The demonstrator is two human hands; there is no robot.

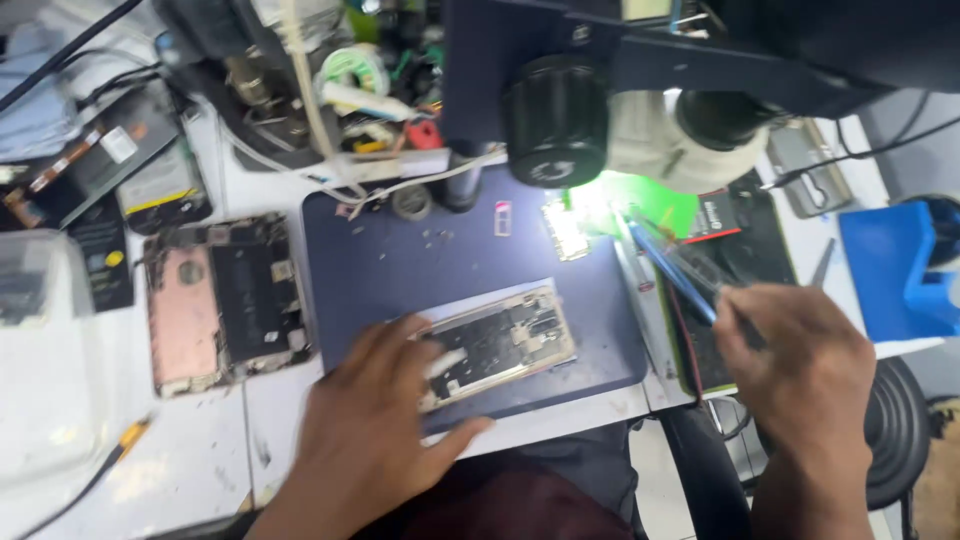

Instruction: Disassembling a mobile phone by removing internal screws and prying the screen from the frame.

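A: Entry, head view. Left hand (375, 425) lies flat, fingers spread, on the near end of an opened gold phone chassis (500, 343). It presses down on it and does not curl round it. The chassis sits tilted on a dark blue work mat (400, 260), near the mat's front edge, with a pale sheet under it.

B: And the right?

A: Right hand (795, 365) is closed in a pinch on a blue-handled tool (672, 272), thin and long. The tip points up and left toward the lit green patch (640, 195) under the microscope head (640, 110). (Motion blur here; I cannot tell whether the tool is tweezers or a pen-type pick.)

B: Is the tool touching the chassis?

A: No. It is well apart from it, over the right edge of the mat beside a black tray (740, 270).

B: Other items logged?

A: A small board (566, 230) lies bright in the light near the mat's back edge, with a tiny pink-rimmed part (503, 218) just left of it. To the left of the mat, on the white bench (200, 450), lies a second opened phone with a rose-coloured shell (222, 300). A blue plastic stand (895, 270) sits at far right. Cables and a solder spool (350, 68) crowd the back of the bench.
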